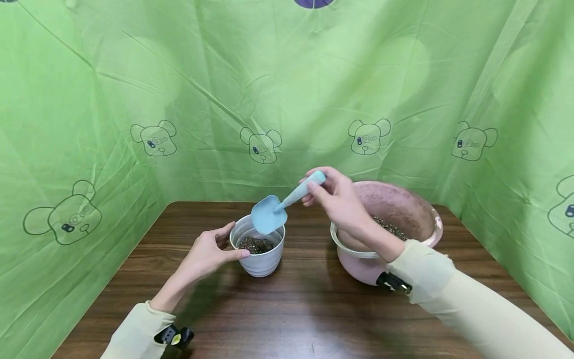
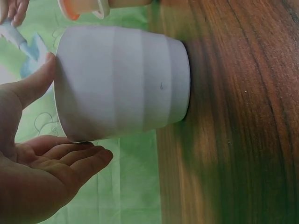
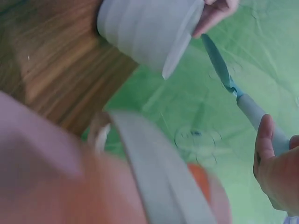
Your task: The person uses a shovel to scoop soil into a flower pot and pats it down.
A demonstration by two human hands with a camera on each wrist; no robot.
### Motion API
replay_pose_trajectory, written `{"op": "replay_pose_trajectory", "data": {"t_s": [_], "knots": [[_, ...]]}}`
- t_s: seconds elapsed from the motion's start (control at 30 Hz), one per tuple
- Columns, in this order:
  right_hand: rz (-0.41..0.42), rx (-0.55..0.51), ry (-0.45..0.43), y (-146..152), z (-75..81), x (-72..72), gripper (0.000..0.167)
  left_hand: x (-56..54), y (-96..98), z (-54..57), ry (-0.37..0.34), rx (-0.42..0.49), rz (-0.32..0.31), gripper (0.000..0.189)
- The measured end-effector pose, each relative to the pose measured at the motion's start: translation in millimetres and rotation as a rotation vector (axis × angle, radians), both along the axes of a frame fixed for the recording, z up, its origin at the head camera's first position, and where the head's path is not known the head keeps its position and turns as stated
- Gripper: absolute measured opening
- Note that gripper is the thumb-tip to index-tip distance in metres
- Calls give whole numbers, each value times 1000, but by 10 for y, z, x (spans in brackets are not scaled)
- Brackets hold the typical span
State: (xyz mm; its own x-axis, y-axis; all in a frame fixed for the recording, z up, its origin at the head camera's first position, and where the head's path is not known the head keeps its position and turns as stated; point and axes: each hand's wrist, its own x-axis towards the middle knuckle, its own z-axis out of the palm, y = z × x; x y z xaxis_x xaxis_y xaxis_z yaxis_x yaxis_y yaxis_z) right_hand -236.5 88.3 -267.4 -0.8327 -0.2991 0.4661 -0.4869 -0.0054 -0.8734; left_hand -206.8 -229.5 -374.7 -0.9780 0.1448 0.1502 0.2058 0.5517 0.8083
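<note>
Blue scoop (image 1: 290,199) is pinched by the right fingers (image 3: 265,135); left fingers (image 1: 237,255), opened wide, clasp the white pot (image 1: 264,262).

A ridged white pot (image 2: 121,84) is held near its rim by the left hand (image 2: 39,179), with the thumb set against the rim, and its base is supported on a wooden table (image 2: 238,116). Beyond the rim, a light blue scoop (image 2: 34,50) is gripped by the right hand (image 2: 17,10), and a green cloth (image 2: 135,177) is seen behind.
</note>
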Motion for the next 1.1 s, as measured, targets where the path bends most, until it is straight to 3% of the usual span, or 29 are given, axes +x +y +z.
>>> {"op": "replay_pose_trajectory", "data": {"t_s": [0.17, 0.37, 0.5, 0.67, 0.87, 1.1], "knots": [[24, -105, -77, 392, 202, 5, 22, -9, -6, 69, 10, -5, -1, 93], [15, -175, -131, 969, 418, 52, 25, -35, 46, 236, 56, -34, 29, 97], [14, -247, -130, 1352, 501, 71, 24, -52, 199, 375, 114, -39, 26, 97], [-5, -283, -110, 1730, 470, 45, 19, -26, 495, 532, 147, -13, -2, 94], [-74, -190, -107, 1989, 335, -15, 17, 5, 882, 622, 150, 28, -70, 94], [-142, 18, -35, 2212, 250, -88, 16, -24, 1308, 588, 136, 81, -199, 94]]}}
